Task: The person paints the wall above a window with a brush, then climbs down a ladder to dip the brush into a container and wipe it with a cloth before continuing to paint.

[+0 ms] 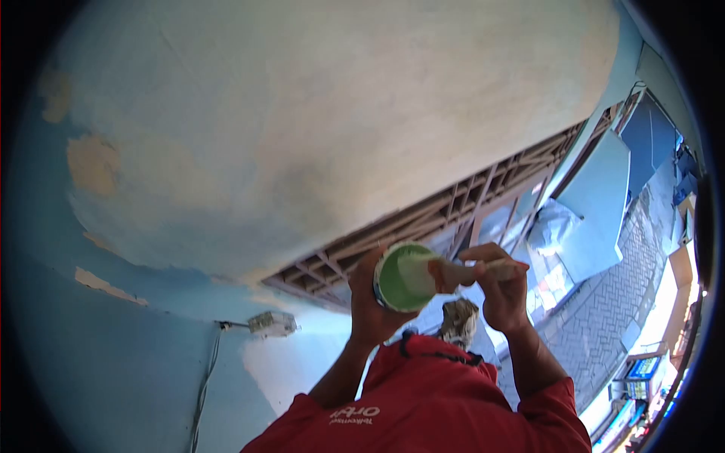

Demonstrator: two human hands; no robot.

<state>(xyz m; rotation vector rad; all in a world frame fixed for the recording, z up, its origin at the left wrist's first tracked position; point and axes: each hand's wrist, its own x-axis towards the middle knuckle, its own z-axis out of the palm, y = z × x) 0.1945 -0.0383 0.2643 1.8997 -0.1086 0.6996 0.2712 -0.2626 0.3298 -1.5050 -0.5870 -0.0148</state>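
Fingers of my left hand [370,302] wrap around the side of a small round paint pot [378,284], which is tilted so its pale green inside faces me. A paintbrush [453,276] reaches into the pot's mouth from the right, its bristles coated in whitish-green paint. My right hand [502,291] is closed around the light handle of this brush, which has a reddish end. Both hands are close together in front of my red shirt [430,400]. Above them spreads a wall [340,113] with a large whitish patch over light blue.
Along the wall runs a brown lattice grille [468,200]. An electrical box [273,324] with a hanging cable [205,381] is on the lower left wall. At right are a light blue panel [593,204], a plastic bag [553,226] and paved ground [604,283].
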